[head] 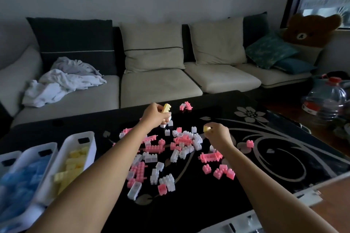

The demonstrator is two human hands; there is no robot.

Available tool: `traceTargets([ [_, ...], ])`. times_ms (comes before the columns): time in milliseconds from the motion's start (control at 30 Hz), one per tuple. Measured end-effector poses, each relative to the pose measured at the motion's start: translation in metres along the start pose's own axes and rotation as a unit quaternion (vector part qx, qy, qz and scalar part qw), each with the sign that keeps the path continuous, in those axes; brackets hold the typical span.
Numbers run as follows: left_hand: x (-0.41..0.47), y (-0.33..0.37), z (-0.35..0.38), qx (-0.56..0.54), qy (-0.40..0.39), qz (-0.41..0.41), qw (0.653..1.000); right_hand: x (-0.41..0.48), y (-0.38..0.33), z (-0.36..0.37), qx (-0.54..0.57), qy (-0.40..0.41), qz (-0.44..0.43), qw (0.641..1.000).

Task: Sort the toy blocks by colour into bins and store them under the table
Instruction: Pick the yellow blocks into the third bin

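**Reaching over the black table (208, 204)**

The left hand (154, 116) curls its fingers round a long yellow block (167, 108) at the far edge of the pile of pink and white blocks (180, 147). The right hand (220, 135) pinches a small yellow block (206, 129) at the pile's right side. At the near left stand white bins, the yellow bin (92, 149) beside the blue bin (53, 146).
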State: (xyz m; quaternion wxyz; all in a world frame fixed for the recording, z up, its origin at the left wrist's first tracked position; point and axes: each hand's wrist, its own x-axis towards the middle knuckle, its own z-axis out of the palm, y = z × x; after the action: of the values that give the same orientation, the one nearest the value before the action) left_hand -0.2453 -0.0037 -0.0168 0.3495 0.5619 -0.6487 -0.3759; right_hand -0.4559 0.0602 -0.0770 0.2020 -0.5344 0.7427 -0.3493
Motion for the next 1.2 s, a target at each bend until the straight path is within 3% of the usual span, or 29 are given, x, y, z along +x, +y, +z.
traceTargets([
  [67,-0.010,0.003,-0.018,-0.062,-0.007,-0.026,0.998,-0.003,-0.007,-0.003,0.215,-0.031,0.068,0.974],
  [133,-0.021,0.002,-0.037,-0.090,-0.016,-0.045,0.995,-0.010,-0.019,-0.004,0.421,-0.124,0.112,0.891],
  [200,-0.035,-0.005,-0.057,-0.122,-0.039,-0.063,0.990,-0.021,-0.038,-0.003,0.522,-0.206,0.142,0.816],
  [300,-0.055,-0.024,-0.088,-0.095,-0.033,-0.069,0.993,-0.034,-0.068,0.010,0.564,-0.291,0.160,0.756],
  [433,-0.080,-0.056,-0.125,0.029,0.012,-0.074,0.997,-0.044,-0.111,0.043,0.566,-0.341,0.167,0.732],
  [533,-0.100,-0.087,-0.154,0.195,0.038,-0.070,0.978,-0.053,-0.146,0.078,0.555,-0.388,0.170,0.716],
  [600,-0.112,-0.102,-0.165,0.296,0.040,-0.084,0.951,-0.063,-0.168,0.098,0.541,-0.413,0.171,0.713],
  [700,-0.131,-0.117,-0.172,0.353,0.037,-0.135,0.925,-0.079,-0.199,0.128,0.516,-0.428,0.161,0.724],
  [867,-0.146,-0.124,-0.193,0.244,0.044,-0.098,0.964,-0.098,-0.237,0.171,0.443,-0.418,0.108,0.786],
  [933,-0.148,-0.124,-0.214,0.172,0.088,-0.079,0.978,-0.103,-0.245,0.183,0.369,-0.410,0.037,0.833],
  [1000,-0.154,-0.127,-0.238,0.126,0.114,-0.061,0.984,-0.108,-0.247,0.190,0.224,-0.393,-0.088,0.888],
  [1033,-0.159,-0.129,-0.250,0.128,0.127,-0.069,0.981,-0.110,-0.246,0.193,0.158,-0.385,-0.145,0.898],
  [1100,-0.167,-0.138,-0.269,0.179,0.177,-0.083,0.964,-0.116,-0.238,0.195,0.053,-0.363,-0.228,0.902],
  [1200,-0.188,-0.154,-0.294,0.278,0.238,-0.112,0.924,-0.132,-0.233,0.194,-0.074,-0.328,-0.349,0.874],
])
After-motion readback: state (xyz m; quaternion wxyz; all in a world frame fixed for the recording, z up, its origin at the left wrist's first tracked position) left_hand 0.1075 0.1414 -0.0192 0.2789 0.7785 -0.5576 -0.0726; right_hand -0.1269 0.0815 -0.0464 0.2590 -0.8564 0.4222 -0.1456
